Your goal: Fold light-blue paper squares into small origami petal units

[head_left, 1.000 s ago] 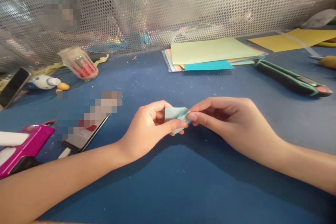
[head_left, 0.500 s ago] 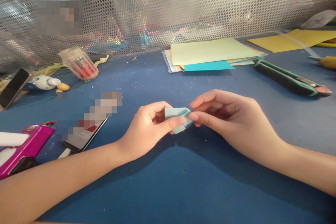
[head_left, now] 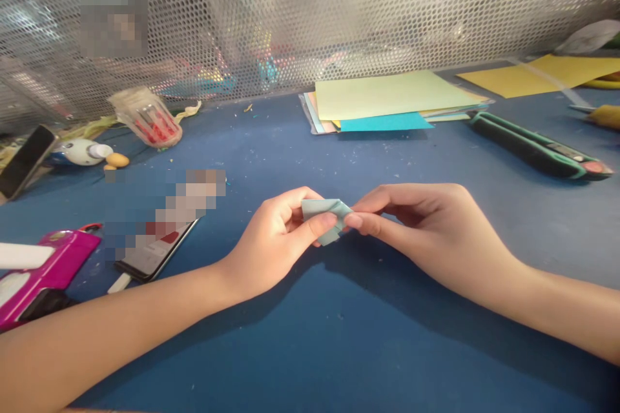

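A small piece of pale blue folded paper [head_left: 320, 207] is held just above the blue table, between my two hands. My left hand [head_left: 271, 242] grips its left part, with the thumb flat across the front and the fingers behind. At the right corner, the thumb and index finger of my right hand [head_left: 436, 239] pinch the paper. Creases and a slanting folded flap show on its right half. Its back is hidden by my fingers.
Behind lie a stack of coloured paper [head_left: 387, 95], a yellow sheet [head_left: 547, 74] and a black-green cutter [head_left: 533, 145]. On the left are a jar [head_left: 148, 117], a white bottle [head_left: 82, 151], a phone [head_left: 159, 248] and a magenta object [head_left: 62, 264]. A perforated metal panel [head_left: 339, 6] stands at the back.
My right hand's fingers have closed into a pinch on the paper's right corner. The flap there now lies flatter. My left hand has hardly moved.
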`<control>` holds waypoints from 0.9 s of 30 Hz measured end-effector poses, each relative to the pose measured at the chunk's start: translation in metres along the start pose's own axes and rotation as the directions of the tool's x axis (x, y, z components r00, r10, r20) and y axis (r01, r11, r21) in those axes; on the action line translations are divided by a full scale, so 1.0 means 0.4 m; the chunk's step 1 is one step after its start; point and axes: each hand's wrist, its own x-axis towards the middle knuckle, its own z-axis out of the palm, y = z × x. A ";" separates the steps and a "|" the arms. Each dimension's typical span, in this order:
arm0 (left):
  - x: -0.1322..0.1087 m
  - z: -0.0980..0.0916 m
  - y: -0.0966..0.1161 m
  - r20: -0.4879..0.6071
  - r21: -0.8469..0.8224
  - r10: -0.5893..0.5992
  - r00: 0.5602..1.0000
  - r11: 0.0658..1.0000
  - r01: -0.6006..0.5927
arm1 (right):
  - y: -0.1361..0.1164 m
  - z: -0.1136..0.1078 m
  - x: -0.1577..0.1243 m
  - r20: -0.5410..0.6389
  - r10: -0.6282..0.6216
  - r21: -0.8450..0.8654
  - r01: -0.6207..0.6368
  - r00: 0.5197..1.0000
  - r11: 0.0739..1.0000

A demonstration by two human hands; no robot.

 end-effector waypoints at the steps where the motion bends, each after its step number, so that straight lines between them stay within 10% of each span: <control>1: 0.000 0.000 0.000 0.009 -0.005 0.004 1.000 1.000 -0.004 | 0.000 0.000 0.000 0.003 0.001 -0.001 -0.001 1.000 1.000; 18: -0.005 -0.004 -0.009 0.080 0.000 0.017 0.997 1.000 -0.017 | 0.007 0.000 -0.002 -0.014 -0.114 -0.095 0.112 0.993 0.989; 27: -0.008 -0.003 -0.004 0.079 0.002 0.033 0.996 0.999 -0.034 | -0.003 0.000 0.001 -0.005 0.020 -0.066 -0.020 1.000 0.998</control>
